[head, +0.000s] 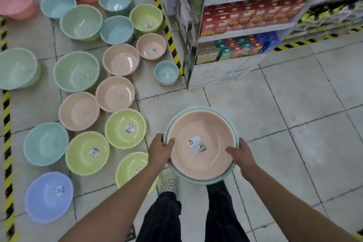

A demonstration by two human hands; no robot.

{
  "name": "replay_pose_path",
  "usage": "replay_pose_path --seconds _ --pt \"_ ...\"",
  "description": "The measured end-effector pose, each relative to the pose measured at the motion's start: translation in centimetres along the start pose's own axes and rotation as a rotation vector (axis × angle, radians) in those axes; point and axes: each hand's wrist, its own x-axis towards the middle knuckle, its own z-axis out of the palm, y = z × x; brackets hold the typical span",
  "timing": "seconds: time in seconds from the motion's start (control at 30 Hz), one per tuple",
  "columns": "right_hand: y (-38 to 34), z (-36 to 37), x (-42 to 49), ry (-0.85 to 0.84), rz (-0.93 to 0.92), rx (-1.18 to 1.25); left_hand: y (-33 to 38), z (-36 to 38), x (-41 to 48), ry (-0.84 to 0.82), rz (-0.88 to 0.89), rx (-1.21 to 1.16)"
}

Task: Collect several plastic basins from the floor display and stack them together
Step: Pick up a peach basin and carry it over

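Shop aisle, pale tiled floor (294,104): both hands carry a nested pair of basins.

Left hand (160,150) and right hand (242,156) grip opposite sides of the rim, thumbs over the edge of the peach basin (196,127). It sits mouth up inside a teal basin (193,180), whose edge shows round it, and the pair hangs level above the person's feet. Being round, it has no long axis, only that upward-facing mouth. Everything left to collect lies on the person's left. A yellow-green basin (131,167) rests on the floor just beside the left forearm, with more in peach, green and blue spread beyond it, all mouth up. I'd say the left hand is the nearer one for the next pick. The shelf unit (245,31) stands ahead to the right.
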Motion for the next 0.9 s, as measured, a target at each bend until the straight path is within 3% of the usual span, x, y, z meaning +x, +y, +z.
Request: replay_pose_path --seconds 0.2,0.37,0.67,0.9 --pt "-0.9 0.9 16.5 -0.115 -0.011 -0.277 -1.3 8.2 10.1 0.078 -0.157 -0.018" --pt "2.7 3.4 29.9 -0.123 0.056 -0.389 -5.8 16.7 20.5 0.076 -0.237 0.045" --pt "13.0 10.7 51.0 -0.148 0.156 -0.418 -17.2 28.7 38.1 0.099 -0.251 0.183" --pt "17.7 14.9 59.7 -0.163 0.157 -0.443 -22.8 33.3 45.9 0.132 -0.280 0.262"
